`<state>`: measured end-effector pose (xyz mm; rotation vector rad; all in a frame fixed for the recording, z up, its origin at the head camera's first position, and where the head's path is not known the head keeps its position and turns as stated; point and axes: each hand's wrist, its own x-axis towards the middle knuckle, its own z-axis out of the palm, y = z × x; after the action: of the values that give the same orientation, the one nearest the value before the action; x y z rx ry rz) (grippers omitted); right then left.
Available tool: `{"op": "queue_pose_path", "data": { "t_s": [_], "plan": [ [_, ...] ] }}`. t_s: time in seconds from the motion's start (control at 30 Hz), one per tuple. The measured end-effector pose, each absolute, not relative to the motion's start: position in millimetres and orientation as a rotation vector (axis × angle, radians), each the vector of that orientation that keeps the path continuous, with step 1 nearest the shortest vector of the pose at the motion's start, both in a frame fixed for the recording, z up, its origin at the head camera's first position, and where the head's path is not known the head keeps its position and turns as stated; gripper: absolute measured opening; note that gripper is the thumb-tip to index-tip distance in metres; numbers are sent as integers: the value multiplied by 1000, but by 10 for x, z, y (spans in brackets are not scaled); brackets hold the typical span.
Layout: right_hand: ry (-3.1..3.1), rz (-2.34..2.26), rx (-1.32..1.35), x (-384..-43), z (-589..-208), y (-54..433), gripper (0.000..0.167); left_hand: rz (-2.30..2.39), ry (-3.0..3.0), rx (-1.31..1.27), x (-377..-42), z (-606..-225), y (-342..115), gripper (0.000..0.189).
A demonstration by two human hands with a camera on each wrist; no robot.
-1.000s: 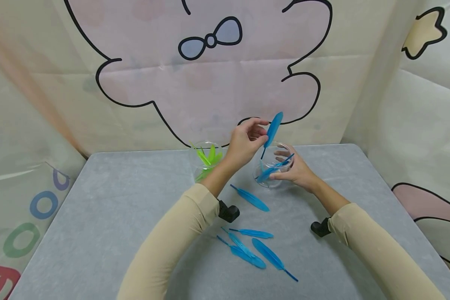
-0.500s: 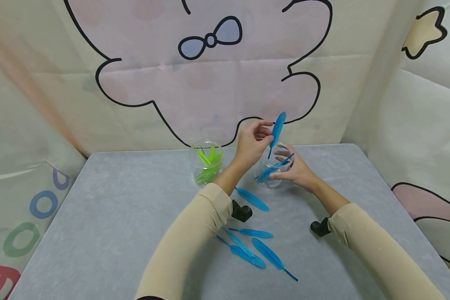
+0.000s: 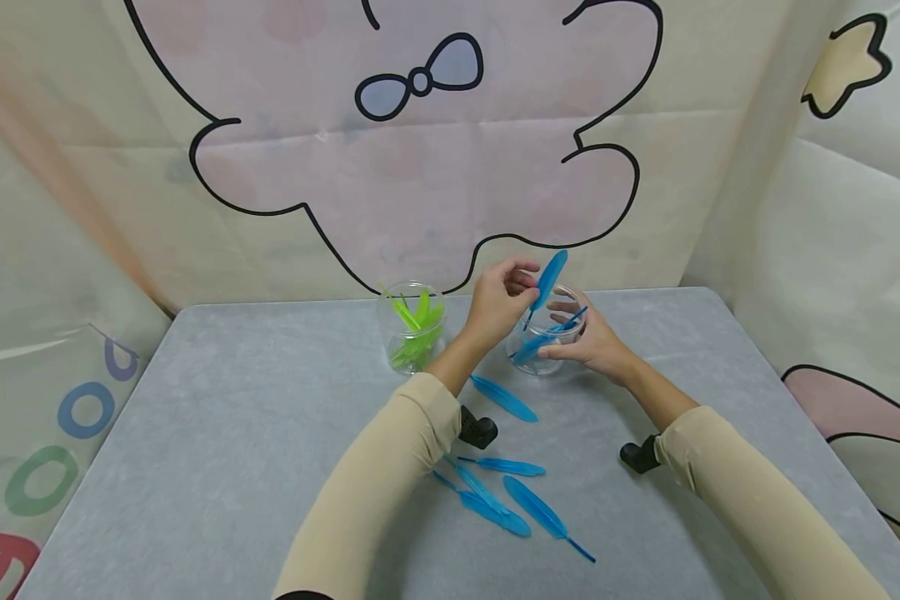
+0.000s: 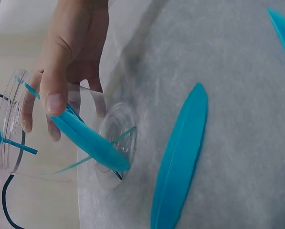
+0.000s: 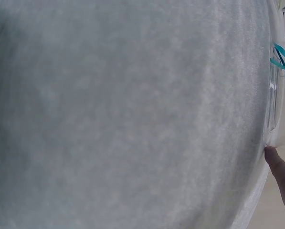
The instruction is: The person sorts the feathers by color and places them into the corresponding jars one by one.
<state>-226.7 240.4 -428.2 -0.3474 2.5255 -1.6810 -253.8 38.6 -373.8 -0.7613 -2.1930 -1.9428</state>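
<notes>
My left hand [image 3: 497, 302] pinches a blue feather [image 3: 552, 276] between thumb and fingers, with its quill pointing down into the mouth of a clear jar [image 3: 555, 332]. Around the jar's right side, my right hand [image 3: 598, 343] holds it upright on the table. Blue feathers [image 4: 92, 143] lean inside the jar, as the left wrist view shows close up. There, the held feather's quill [image 4: 22, 145] passes the rim. The right wrist view mostly shows blurred tabletop, with a finger [image 5: 279, 171] at the jar's edge.
Left of the jar stands a clear cup [image 3: 390, 333] with green feathers [image 3: 418, 329]. One blue feather [image 3: 505, 398] lies in front of the jar. Several more blue feathers [image 3: 536, 506] lie nearer on the grey table [image 3: 217, 433]. A printed cloth [image 3: 420, 183] hangs behind.
My left hand first moved right over the jar with the blue feather, then lowered it so the quill dips into the mouth. My right hand and the jar have stayed put.
</notes>
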Motion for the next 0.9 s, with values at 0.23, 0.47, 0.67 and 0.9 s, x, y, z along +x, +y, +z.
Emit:
{"op": "queue_pose_path", "data": {
  "t_s": [0.23, 0.47, 0.67, 0.9],
  "plan": [
    [2519, -1682, -349, -2271, -4284, 2406, 99, -1869, -2269, -796, -2514, -3756, 344, 24],
    [2513, -1686, -356, -2256, -4269, 2398, 99, -1811, -2323, -862, -2514, -3776, 304, 27],
    [2519, -1676, -344, -2258, -4263, 2412, 98, -1779, -2357, -918, -2509, -3766, 275, 29],
    [2565, -1622, -346, -2252, -4261, 2410, 99, -1760, -2362, -954, -2478, -3746, 225, 28]
  ]
}}
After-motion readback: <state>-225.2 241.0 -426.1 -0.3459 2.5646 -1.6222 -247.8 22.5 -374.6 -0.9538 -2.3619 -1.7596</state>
